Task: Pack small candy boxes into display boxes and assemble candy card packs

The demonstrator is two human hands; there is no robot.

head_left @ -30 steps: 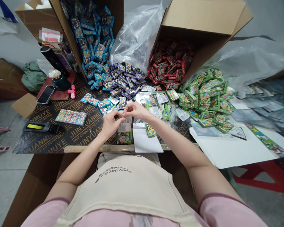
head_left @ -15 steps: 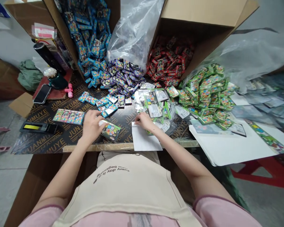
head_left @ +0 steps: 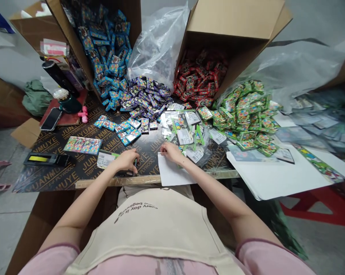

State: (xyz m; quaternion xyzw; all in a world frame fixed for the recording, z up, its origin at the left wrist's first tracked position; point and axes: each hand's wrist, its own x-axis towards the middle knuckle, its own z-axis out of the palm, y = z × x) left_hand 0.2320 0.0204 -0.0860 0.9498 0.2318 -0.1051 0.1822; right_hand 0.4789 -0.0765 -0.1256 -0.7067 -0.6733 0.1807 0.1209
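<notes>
Fingers of the left hand (head_left: 127,160) curl around one end of a filled pack (head_left: 105,159) lying left of frame centre on the plywood table (head_left: 75,168); laying it flat, clear of the edge, seems wise. The right hand (head_left: 170,152) touches the clear sleeves (head_left: 186,135), grip unclear.

Glossy plastic packets (head_left: 146,95), matt white paper sheet (head_left: 174,175), dark smooth plywood tabletop (head_left: 83,168), rough brown cardboard box (head_left: 235,19).

Beige apron (head_left: 158,233) with dark printed lettering (head_left: 136,209), pink short sleeves (head_left: 53,256), bare forearms (head_left: 215,193)
</notes>
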